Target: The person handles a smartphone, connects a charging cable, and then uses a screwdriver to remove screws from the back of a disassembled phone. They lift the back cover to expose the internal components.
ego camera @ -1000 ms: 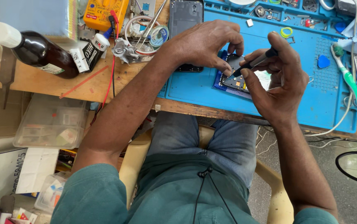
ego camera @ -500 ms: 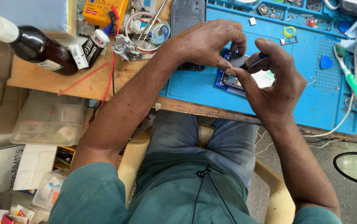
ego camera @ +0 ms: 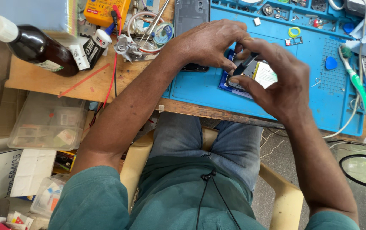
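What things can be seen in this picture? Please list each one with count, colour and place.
mat: 1, blue, on the bench under the hands
phone: 1, opened, on the mat between the hands
tool: 1, dark, in the right hand, over the phone
back cover: 1, dark grey, top of mat
bottle: 1, brown with white cap, bench left
meter: 1, yellow, bench top
toothbrush: 1, green, mat right
pick: 1, blue, mat right
box: 1, clear, below bench left
left hand: 1, resting on the phone
right hand: 1, holding the tool

Both hands, left hand point(ego camera: 206, 44), right hand point(ego camera: 276, 85), over opened phone point(ego camera: 251, 72), blue mat point(ego camera: 200, 89)
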### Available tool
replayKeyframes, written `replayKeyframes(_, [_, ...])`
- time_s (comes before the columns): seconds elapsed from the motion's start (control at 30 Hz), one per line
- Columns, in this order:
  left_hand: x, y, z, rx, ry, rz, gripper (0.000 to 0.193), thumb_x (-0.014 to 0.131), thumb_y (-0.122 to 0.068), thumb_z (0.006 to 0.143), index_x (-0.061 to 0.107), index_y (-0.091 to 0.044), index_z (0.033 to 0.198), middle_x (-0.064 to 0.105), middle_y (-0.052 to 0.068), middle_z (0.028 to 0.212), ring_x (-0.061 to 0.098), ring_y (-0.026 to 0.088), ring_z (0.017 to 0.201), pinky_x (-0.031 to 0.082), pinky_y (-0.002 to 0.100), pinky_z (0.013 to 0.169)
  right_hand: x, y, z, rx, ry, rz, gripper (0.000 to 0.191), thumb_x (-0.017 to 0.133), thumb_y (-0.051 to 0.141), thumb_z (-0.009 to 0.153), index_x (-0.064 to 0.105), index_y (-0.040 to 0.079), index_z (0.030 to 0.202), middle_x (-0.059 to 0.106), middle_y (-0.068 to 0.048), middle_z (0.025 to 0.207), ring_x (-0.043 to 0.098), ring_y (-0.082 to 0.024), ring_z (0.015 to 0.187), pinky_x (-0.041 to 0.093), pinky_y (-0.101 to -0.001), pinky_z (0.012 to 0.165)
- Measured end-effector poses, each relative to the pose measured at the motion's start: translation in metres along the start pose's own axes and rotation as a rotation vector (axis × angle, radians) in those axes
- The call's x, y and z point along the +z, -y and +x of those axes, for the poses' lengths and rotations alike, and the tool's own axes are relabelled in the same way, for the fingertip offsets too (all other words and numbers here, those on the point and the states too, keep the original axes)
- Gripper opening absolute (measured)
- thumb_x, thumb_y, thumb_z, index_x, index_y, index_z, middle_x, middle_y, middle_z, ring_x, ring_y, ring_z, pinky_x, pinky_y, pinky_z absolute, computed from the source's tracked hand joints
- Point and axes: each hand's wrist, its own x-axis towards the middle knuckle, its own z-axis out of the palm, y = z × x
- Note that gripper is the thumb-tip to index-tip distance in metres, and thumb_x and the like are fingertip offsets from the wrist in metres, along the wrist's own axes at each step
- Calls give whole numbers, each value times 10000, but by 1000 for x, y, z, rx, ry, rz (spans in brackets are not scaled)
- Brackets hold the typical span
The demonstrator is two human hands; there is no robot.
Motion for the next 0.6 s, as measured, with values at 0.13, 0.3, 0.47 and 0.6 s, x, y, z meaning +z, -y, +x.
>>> replayKeyframes(0.13, [-10,-1,-3,69,-3,-36,446,937,-211,758,742,-99,1144,675,67,1007,680,253,953,551,396,820,-5,5,7,41,-30,124,522,826,6,962,599,29,1432,707,-152,1265,729,-219,1101,601,-326,963])
replayKeyframes(0.3, [-31,-8,-7,-17,278,-683,531,789,-39,930,542,-14,1400,711,70,1180,714,135,1134,615,318,1018,-9,3,10,-39,-52,-130,585,915,22,834,641,7,1350,734,-182,1163,717,-278,1044,561,-388,890])
replayKeyframes(0.47, [-15,-35,-26,-85,112,-837,429,784,16,991,537,2,1342,757,78,1147,742,125,1139,644,328,1029,-3,3,5,33,-105,29,484,881,-9,939,667,71,1366,756,-110,1179,737,-206,1020,581,-311,882])
replayKeyframes(0.6, [-7,-45,-26,-150,-70,-708,463,864,39,875,572,-9,1231,699,91,919,765,127,935,681,302,880,-6,5,2,53,-70,84,565,828,-47,894,609,6,1412,714,-151,1250,715,-242,1095,578,-350,945])
